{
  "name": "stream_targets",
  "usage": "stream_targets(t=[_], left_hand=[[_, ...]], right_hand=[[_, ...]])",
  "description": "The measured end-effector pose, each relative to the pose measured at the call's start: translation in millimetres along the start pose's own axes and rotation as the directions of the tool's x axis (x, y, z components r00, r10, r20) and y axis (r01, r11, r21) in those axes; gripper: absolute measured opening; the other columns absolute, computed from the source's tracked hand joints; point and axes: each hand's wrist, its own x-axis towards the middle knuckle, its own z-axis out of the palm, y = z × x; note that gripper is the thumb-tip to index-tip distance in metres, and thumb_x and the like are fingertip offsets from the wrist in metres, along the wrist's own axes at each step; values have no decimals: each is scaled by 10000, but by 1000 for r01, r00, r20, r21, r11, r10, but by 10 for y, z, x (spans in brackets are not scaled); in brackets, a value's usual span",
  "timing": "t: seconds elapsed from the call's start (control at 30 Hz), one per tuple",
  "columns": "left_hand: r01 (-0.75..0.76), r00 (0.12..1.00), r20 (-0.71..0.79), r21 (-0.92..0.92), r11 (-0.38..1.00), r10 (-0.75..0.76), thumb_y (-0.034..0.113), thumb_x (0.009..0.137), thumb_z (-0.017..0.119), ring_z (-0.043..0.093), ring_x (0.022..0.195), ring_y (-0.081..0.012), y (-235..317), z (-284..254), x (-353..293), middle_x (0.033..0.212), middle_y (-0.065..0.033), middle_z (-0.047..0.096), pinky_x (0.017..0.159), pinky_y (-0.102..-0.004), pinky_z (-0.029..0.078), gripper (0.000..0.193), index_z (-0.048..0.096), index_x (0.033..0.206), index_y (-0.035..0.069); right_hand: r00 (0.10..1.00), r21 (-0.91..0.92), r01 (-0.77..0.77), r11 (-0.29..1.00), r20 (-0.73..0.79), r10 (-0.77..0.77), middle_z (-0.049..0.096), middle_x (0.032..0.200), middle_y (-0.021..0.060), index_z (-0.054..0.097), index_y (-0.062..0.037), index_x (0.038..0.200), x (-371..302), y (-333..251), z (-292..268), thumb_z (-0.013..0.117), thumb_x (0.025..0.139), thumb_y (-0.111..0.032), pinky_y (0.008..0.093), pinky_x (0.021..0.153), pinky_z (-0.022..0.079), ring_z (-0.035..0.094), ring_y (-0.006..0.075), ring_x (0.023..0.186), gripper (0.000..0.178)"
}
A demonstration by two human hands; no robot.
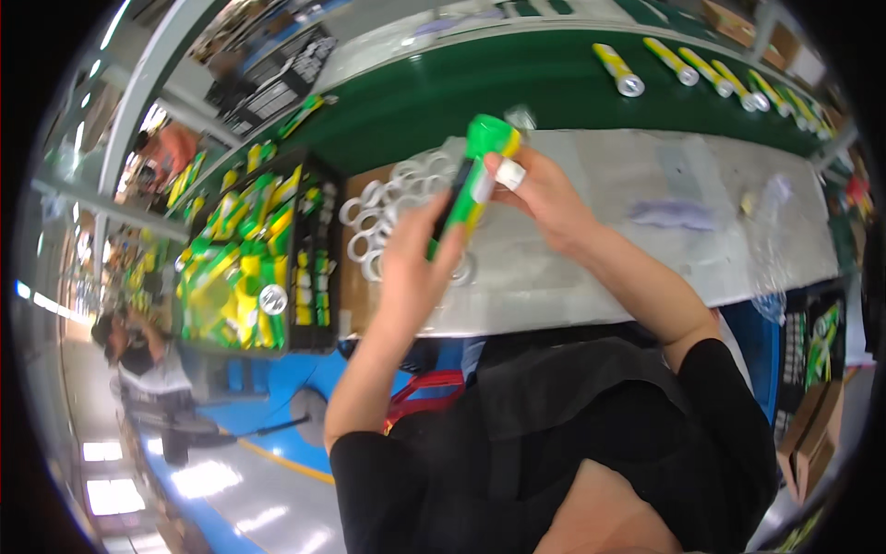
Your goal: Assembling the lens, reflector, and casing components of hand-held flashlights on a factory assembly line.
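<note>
Both of my hands are raised over the near worktable, around a green, yellow and black tube-shaped thing [480,148] with a wider green end. My left hand [413,254] is wrapped round its lower, black part, slightly smeared by motion. My right hand [544,198] pinches its side near the upper end. A small white piece [509,174] shows at my right fingertips; whether it is a label or a wrap on a finger I cannot tell. Just beyond my left hand, several white rings [369,222] lie on a brown cardboard sheet [355,300].
A black crate [314,268] heaped with green and yellow packs stands at the left. Across the far side runs a green conveyor belt [554,92], with yellow-green tubes [616,69] lying on it. Crumpled clear plastic [771,231] lies at the table's right. Another person [143,355] is at far left.
</note>
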Motion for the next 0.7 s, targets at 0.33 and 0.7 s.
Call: stream_targets(t=[0.33, 0.7], left_hand=[[44, 998, 67, -754, 655, 11, 198, 949, 616, 645, 1041, -227, 238, 1665, 370, 1211, -141, 632, 844, -328, 511, 429, 523, 1332, 29], [408, 739, 652, -633, 658, 168, 168, 980, 554, 595, 861, -129, 487, 1556, 428, 1020, -75, 694, 769, -282, 484, 261, 675, 1123, -13]], right_hand=[[994, 126, -75, 989, -73, 85, 602, 952, 91, 525, -24, 1223, -1175, -4, -947, 694, 769, -254, 335, 787, 476, 604, 202, 854, 535], [970, -122, -243, 962, -25, 242, 584, 986, 88, 394, -20, 1339, -1627, -147, -1131, 653, 924, -267, 319, 740, 513, 617, 175, 836, 549]])
